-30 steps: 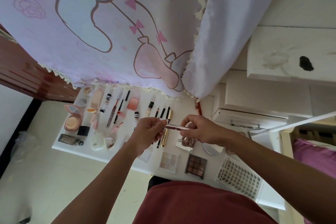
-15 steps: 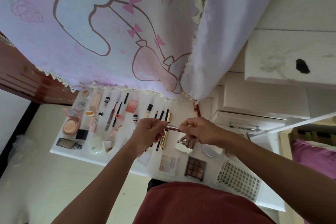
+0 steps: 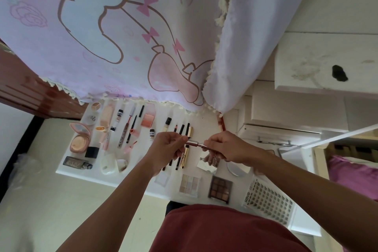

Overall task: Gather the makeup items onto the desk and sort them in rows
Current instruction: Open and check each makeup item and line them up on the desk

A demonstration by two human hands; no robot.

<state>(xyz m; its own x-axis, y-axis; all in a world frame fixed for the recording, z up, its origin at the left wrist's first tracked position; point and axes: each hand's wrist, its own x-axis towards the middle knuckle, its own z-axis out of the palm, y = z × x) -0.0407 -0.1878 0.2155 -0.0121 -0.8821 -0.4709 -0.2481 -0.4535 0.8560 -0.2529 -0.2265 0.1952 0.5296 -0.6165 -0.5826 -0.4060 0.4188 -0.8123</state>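
Hands [image 3: 166,149] slightly farther apart on pink tube [image 3: 195,144]

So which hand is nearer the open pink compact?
Left. The left hand holds one end of the rose tube, right of the compact; the right hand grips its other end, farther away.

A home bedroom: a cartoon-print curtain [image 3: 122,37] hangs behind a white desk [image 3: 206,127] beside a pink-covered bed [image 3: 351,172].
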